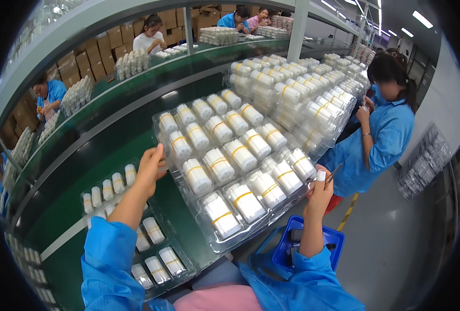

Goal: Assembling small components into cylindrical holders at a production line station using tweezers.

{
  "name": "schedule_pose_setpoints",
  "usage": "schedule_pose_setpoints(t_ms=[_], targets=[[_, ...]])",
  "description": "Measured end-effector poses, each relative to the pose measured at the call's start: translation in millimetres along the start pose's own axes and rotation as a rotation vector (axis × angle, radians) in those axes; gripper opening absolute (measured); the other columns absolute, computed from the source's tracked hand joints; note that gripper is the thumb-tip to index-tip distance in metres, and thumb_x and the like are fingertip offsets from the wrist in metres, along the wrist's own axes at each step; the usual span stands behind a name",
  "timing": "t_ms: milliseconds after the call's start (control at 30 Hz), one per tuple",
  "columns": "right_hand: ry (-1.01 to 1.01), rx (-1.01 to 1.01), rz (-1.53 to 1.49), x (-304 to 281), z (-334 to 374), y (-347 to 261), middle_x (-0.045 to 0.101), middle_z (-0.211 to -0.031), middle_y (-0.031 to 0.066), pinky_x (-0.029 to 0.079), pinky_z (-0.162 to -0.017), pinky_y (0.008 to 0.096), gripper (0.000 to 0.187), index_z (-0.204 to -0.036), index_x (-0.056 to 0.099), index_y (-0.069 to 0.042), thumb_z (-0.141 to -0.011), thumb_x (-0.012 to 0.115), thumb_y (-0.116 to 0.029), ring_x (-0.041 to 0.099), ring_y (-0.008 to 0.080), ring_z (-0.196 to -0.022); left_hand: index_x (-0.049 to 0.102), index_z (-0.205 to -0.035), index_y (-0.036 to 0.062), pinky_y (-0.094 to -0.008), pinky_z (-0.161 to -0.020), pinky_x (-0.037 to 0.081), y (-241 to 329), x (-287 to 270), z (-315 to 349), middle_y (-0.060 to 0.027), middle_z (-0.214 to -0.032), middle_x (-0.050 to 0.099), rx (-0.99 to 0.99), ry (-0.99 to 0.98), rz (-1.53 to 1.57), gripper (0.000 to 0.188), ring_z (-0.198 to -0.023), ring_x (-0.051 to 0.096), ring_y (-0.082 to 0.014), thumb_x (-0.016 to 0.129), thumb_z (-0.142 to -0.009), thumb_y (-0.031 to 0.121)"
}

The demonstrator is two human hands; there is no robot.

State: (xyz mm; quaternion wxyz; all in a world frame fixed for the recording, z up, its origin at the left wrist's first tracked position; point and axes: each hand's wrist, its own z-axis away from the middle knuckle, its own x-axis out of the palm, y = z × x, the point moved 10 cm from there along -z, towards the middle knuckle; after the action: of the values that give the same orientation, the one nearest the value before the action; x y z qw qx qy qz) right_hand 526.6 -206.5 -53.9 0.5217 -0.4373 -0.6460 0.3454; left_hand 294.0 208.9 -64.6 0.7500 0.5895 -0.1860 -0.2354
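Observation:
A clear plastic tray (207,234), with at least one more layered under it, slants across the middle of the view. In its pockets sit several white blocks (218,165), each wrapped with a thin yellow band. My left hand (151,167) grips the tray at its left edge, fingers curled and partly hidden by the rim. At the right corner my right hand (319,196) is closed on the tray edge, a white wrap around one fingertip. A thin dark pointed tool (335,171) sticks out beside that hand; its kind is unclear.
Stacked filled trays (313,111) stand behind on the right. Another filled tray (157,264) lies on the green conveyor (183,83) at lower left. A blue bin (333,241) is below my right forearm. A co-worker (390,124) stands close at right; others work across the line.

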Motion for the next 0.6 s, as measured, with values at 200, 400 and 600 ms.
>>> schedule_pose_setpoints(t_ms=[200,400,600], targets=[[-0.042,0.269,-0.162,-5.9,-5.5,48.3,0.049,-0.061,-0.0030,0.023,-0.040,0.0179,0.056,-0.114,0.056,-0.001,-0.094,0.041,-0.051,0.037,0.0021,-0.045,0.053,-0.110,0.0070,-0.0484,-0.094,0.031,-12.2,-0.3,47.9,-0.0113,-0.108,0.055,0.491,-0.193,-1.066,0.039,-0.106,0.049,-0.0272,0.054,-0.087,0.038],[0.031,0.403,-0.184,-2.5,-21.1,73.4,0.052,-0.069,-0.0001,0.023,-0.037,0.0194,0.072,-0.111,0.059,-0.001,-0.089,0.032,-0.065,0.037,0.0058,-0.045,0.052,-0.083,0.0084,-0.0537,-0.103,0.021,-19.9,-15.0,86.6,-0.0106,-0.089,0.048,0.660,-0.279,-1.325,0.016,-0.098,0.048,-0.0305,0.059,-0.076,0.022],[-0.194,0.394,-0.094,6.9,-32.9,68.7,0.053,-0.065,0.0019,0.020,-0.036,0.0199,0.064,-0.118,0.057,-0.002,-0.092,0.035,-0.056,0.036,0.0056,-0.043,0.053,-0.077,0.0076,-0.0552,-0.103,0.019,-26.7,-63.2,92.5,-0.0095,-0.087,0.048,0.657,-0.239,-1.267,0.013,-0.092,0.049,-0.0285,0.056,-0.071,0.018]])
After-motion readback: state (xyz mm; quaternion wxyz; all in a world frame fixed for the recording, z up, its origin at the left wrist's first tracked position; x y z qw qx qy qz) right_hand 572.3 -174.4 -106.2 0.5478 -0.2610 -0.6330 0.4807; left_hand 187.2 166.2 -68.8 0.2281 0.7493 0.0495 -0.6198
